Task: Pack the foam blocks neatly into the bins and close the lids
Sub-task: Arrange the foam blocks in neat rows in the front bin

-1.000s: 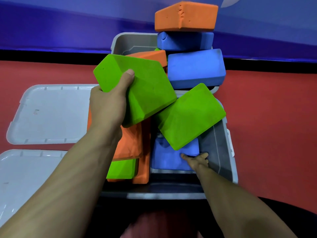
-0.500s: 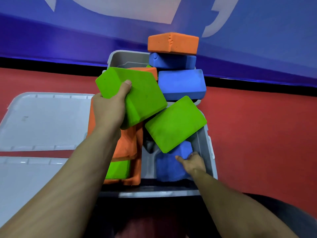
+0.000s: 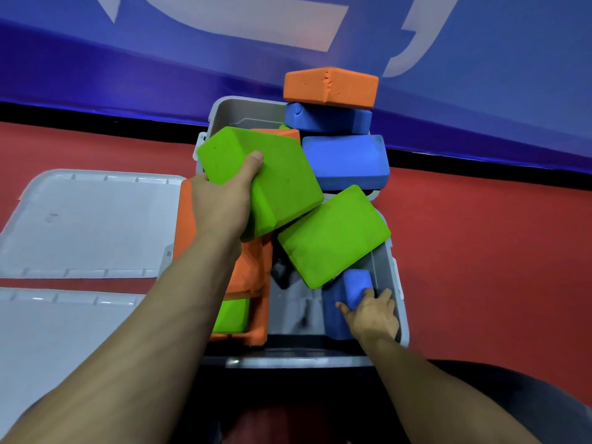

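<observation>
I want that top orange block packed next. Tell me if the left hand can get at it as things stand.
Probably not yet: the left hand grips a green block. The orange block itself sits uncovered atop the blue blocks, so the way looks free once emptied.

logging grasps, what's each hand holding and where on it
Left hand grips a green block by its near corner; right hand grips a blue block at its near end.

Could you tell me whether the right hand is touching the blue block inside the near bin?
Touching: the head view shows the right hand gripping the blue block.
</observation>
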